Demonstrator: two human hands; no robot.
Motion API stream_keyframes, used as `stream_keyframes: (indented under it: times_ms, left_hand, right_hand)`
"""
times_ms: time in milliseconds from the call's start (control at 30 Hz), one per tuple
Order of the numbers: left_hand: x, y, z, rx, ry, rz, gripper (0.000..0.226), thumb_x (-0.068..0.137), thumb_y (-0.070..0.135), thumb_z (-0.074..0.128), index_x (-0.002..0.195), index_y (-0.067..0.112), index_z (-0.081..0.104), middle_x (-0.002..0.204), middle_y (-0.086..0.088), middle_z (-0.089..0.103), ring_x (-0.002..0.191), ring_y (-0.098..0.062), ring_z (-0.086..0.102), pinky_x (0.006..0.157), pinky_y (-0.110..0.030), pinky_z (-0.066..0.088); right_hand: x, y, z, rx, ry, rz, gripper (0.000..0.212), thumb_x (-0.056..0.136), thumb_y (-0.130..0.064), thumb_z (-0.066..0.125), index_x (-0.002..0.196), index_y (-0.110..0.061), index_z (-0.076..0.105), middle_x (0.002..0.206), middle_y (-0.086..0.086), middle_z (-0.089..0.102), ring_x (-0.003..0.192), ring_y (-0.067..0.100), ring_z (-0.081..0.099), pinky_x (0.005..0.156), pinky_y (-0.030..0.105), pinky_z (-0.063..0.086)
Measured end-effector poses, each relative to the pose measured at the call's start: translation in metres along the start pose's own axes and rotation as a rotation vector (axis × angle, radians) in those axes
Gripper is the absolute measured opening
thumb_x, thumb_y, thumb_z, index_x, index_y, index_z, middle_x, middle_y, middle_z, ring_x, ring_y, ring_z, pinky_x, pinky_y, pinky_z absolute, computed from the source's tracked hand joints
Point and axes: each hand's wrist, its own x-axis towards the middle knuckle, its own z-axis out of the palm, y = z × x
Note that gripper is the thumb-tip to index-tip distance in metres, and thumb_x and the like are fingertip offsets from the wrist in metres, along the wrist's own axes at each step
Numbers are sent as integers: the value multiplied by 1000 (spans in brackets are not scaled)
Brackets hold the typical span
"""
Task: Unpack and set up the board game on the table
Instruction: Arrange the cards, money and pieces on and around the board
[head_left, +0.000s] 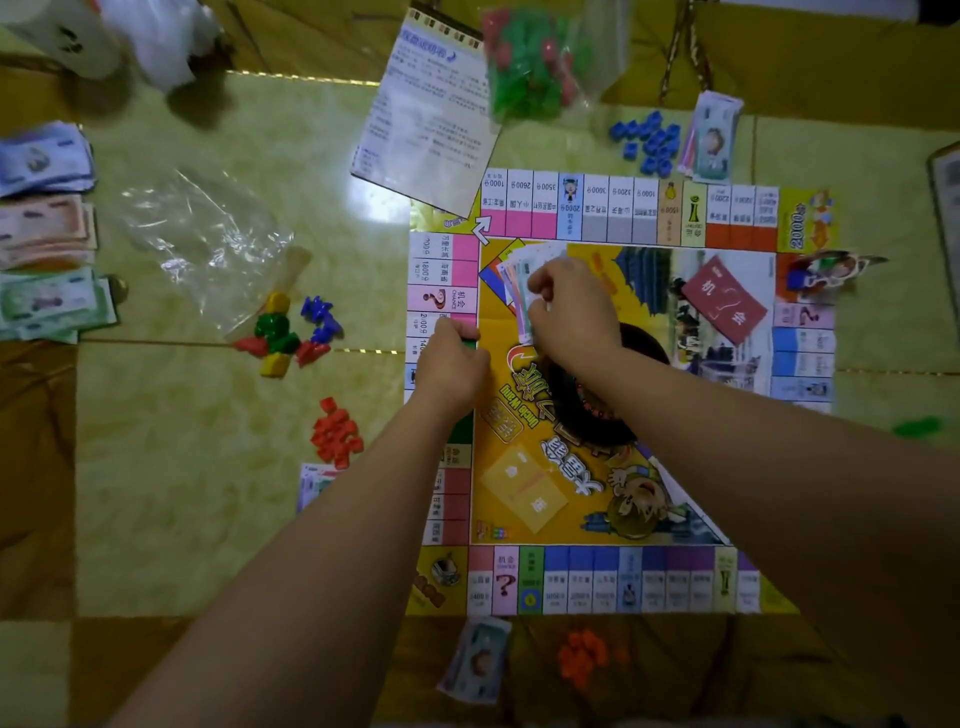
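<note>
The counter (208, 493) is covered by pale green tiles. The board (639, 223) is laid open and flat on its right half. A printed sheet (426, 119) is laid at the board's far left corner, overlapping it. A clear bag (202, 239) is spread flat to the left of the board; nothing can be seen in it. A second clear bag (530, 62), at the far edge, is filled with green and red houses.

Three stacks of notes are kept at the left edge: blue (47, 161) farthest, pink (47, 228) in the middle, green (52, 301) nearest. Smaller bundles are placed beyond the far right of the board (714, 137) and just off its near edge (475, 660).

A fan of notes (519, 280) is pinched by the right hand (571, 312) over the board's far left part. The left hand (452, 364) is rested on the board's left edge with fingers curled; whether anything is gripped cannot be told.

A red card (724, 299) and a yellow card (524, 493) are laid on the board's middle. Mixed pawns (280, 332) are heaped at the empty bag's mouth. Red houses (337, 431) are piled just left of the board, blue houses (647, 140) beyond its far edge, orange houses (582, 657) off its near edge.
</note>
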Motion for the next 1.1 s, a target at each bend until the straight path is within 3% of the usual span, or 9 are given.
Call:
stream_keyframes:
  times_ms: [200,333,433,533,700,867,967,1100]
  left_hand:
    - [2,-3,6,2,12,43,24,88,8,53,111,14,49,104,-15,60,102,-36,59,77,-37,48]
    - [-21,-13,1,62,43,162,30,88,10,56,118,8,60,108,-10,64,99,-26,60,80,-29,46]
    - [-54,-40,-17,95,161,221,27,88,8,53,112,11,65,110,-7,67,100,-23,62,87,-33,48]
    - [-82,-78,-43,30,288,168,23,88,6,53,104,14,67,102,-2,68,96,-22,63,85,-32,48]
    - [-108,-162,-107,160,337,-32,13,85,10,59,98,10,64,104,-15,67,99,-32,61,84,-37,47]
    - [-111,-222,-169,240,371,-166,18,89,15,56,106,10,59,112,-12,63,105,-32,57,85,-36,43]
    - [-104,-242,-197,265,327,-139,19,89,16,55,108,10,57,111,-12,62,102,-31,58,84,-36,43]
    - [-92,-266,-240,237,238,-115,19,91,14,52,110,11,56,107,-9,63,103,-30,57,84,-34,43]
  right_hand:
    - [2,-2,5,-24,-39,13,24,89,-10,52,113,-10,58,124,10,50,106,27,54,84,37,47]
    - [-21,1,11,77,11,-81,20,90,-12,49,108,-14,60,109,9,59,94,26,57,72,35,45]
    - [-60,-3,23,141,-92,-163,23,91,-10,45,107,-17,61,90,6,61,76,22,54,64,34,42]
    - [-99,-22,43,182,-244,-221,23,89,-9,48,104,-17,64,82,7,64,71,23,56,64,35,43]
    - [-156,-81,88,214,-614,-252,20,86,-9,57,102,-16,66,85,5,63,78,18,58,72,31,47]
    - [-186,-136,139,242,-698,-222,21,87,-8,54,105,-14,63,76,1,62,66,19,61,50,16,45]
    - [-187,-163,169,215,-655,-205,20,88,-10,56,107,-13,63,82,5,63,71,19,61,58,22,44]
    - [-178,-198,211,58,-605,-181,20,89,-14,56,107,-10,63,104,12,66,98,26,60,80,29,44]
